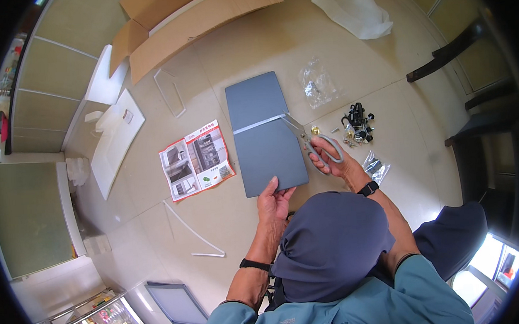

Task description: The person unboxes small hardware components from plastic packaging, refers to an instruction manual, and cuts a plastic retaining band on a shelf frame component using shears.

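A flat grey panel (272, 155), perhaps a stack of panels, lies in front of me with a white strap (256, 124) across its middle. My left hand (274, 203) grips the panel's near edge, thumb on top and fingers beneath. In my right hand (333, 157) is a pair of scissors (312, 140) with grey handles. Their blades are spread and point at the strap's right end, by the panel's right edge. Whether the blades touch the strap I cannot tell.
Left of the panel lies a printed leaflet (198, 159); right of it, a heap of black fittings (358, 123) and clear plastic bags (319, 87). A cardboard box (200, 33) stands at the far side. White foam (117, 137) and a grey-framed panel (176, 304) lie leftward. Dark chairs (483, 115) stand right.
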Demonstrator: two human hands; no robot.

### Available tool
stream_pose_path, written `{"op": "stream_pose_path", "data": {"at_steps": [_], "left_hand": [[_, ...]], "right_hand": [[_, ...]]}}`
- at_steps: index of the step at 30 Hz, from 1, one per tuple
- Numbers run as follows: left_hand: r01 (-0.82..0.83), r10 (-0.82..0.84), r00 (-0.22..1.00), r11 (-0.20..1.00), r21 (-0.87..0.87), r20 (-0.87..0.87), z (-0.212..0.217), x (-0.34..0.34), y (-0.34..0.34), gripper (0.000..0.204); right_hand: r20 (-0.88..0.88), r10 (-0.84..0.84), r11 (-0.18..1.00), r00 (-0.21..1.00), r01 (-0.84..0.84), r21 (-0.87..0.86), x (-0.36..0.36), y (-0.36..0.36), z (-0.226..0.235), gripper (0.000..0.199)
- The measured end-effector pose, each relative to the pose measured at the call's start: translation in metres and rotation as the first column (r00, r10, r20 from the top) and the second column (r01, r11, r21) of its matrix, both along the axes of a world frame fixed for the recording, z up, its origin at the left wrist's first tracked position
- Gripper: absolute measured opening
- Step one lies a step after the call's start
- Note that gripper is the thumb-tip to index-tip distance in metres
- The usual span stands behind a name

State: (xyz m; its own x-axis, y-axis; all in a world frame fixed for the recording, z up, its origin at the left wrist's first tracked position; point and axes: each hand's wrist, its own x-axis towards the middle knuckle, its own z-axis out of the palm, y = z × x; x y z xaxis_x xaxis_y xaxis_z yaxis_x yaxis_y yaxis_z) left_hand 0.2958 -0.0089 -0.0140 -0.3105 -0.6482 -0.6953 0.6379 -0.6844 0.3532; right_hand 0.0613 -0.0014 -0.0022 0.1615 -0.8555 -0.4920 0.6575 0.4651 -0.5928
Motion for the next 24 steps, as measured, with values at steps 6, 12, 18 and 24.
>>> {"op": "stream_pose_path", "data": {"at_steps": [6, 12, 18, 24], "left_hand": [[0.036, -0.036, 0.999, 0.998, 0.049, 0.000, -0.007, -0.002, 0.003, 0.024], [0.074, -0.075, 0.997, 0.994, 0.075, 0.005, -0.019, 0.008, -0.002, 0.022], [0.069, -0.069, 0.998, 0.994, 0.080, -0.002, -0.024, 0.010, 0.003, 0.024], [0.037, -0.040, 0.998, 0.995, 0.096, 0.037, -0.033, 0.011, 0.005, 0.028]], "right_hand": [[-0.086, 0.003, 0.999, 0.996, 0.001, 0.046, 0.000, -0.003, -0.003, 0.042], [-0.001, -0.015, 1.000, 1.000, 0.015, 0.003, 0.002, -0.004, -0.014, 0.043], [0.066, 0.022, 0.999, 0.998, -0.019, -0.045, -0.003, -0.007, -0.008, 0.039], [0.055, 0.014, 1.000, 0.998, -0.013, -0.015, 0.006, -0.006, -0.007, 0.039]]}}
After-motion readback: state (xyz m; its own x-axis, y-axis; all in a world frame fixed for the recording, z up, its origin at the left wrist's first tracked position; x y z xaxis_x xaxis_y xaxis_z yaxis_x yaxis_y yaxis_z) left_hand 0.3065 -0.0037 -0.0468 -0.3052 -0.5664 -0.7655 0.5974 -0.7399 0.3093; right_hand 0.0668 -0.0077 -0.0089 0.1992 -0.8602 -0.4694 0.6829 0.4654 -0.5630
